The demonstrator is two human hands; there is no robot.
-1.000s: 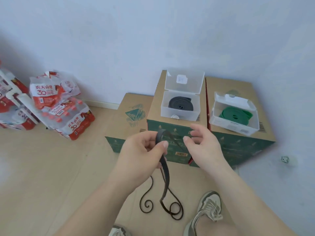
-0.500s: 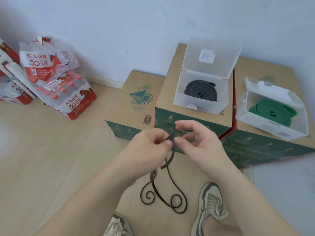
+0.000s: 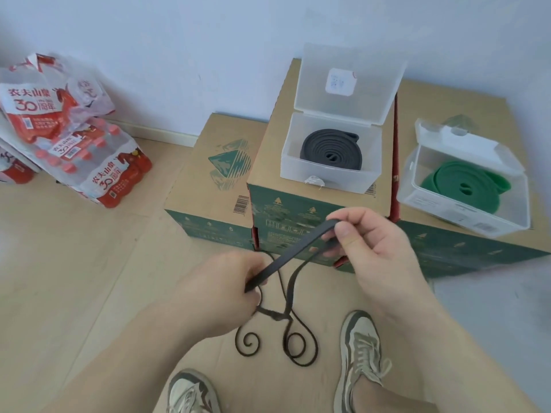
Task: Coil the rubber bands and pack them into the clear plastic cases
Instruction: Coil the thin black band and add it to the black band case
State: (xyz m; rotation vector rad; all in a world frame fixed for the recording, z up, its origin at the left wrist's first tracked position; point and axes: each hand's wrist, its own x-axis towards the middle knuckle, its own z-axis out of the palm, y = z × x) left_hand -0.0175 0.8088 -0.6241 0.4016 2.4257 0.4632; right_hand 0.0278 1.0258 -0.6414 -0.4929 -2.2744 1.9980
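A long dark rubber band (image 3: 293,252) is stretched between both hands. My right hand (image 3: 369,248) pinches its upper end; my left hand (image 3: 226,289) grips it lower down. The rest hangs and curls on the floor between my shoes. An open clear plastic case (image 3: 331,177) on the middle cardboard box holds a coiled black band (image 3: 331,149). A second open clear case (image 3: 465,210) on the right box holds a coiled green band (image 3: 465,183).
Three cardboard boxes (image 3: 217,174) stand against the white wall. Shrink-wrapped packs of red-capped water bottles (image 3: 77,150) lie at the left on the wooden floor. My two shoes (image 3: 362,344) are at the bottom edge.
My hands have drawn apart: the right hand rose to the right and the left dropped, so a straight length of band now runs between them. The view also tilted closer to the boxes.
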